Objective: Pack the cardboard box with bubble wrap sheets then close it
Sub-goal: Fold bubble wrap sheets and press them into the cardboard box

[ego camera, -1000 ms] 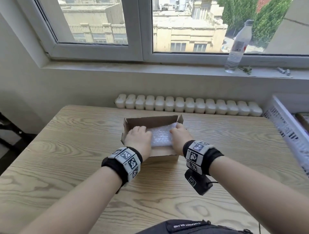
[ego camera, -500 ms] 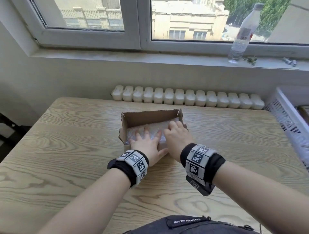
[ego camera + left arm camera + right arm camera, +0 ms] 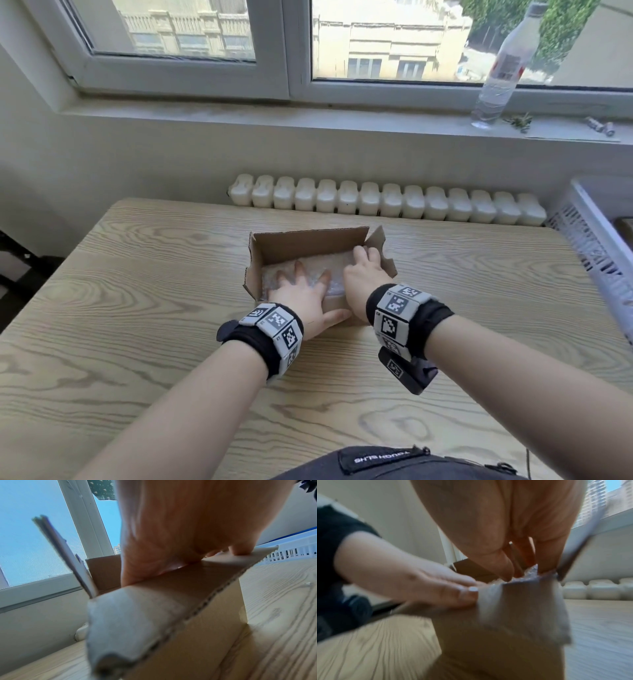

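Observation:
An open cardboard box (image 3: pixel 308 244) sits mid-table with its flaps up. A bubble wrap sheet (image 3: pixel 334 265) lies inside it. My left hand (image 3: pixel 303 278) lies flat on the wrap, fingers spread, pressing down, with the thumb over the near wall. My right hand (image 3: pixel 366 256) reaches into the box's right end beside the right flap (image 3: pixel 385 255), its fingertips pushing the wrap down. In the right wrist view the fingers (image 3: pixel 506 566) point down onto the bubble wrap (image 3: pixel 529 571), with the left hand (image 3: pixel 423 584) flat beside them. The left wrist view shows the palm (image 3: pixel 188 534) over the near flap (image 3: pixel 180 592).
The wooden table (image 3: pixel 137 308) extends all round the box. A white slatted basket (image 3: pixel 589 246) stands at the right edge. Behind the table runs a white radiator (image 3: pixel 387 202). A water bottle (image 3: pixel 503 65) stands on the window sill.
My left hand has flattened and spread over the middle of the wrap. My right hand has slid right, to the box's right end. The head view has tilted lower.

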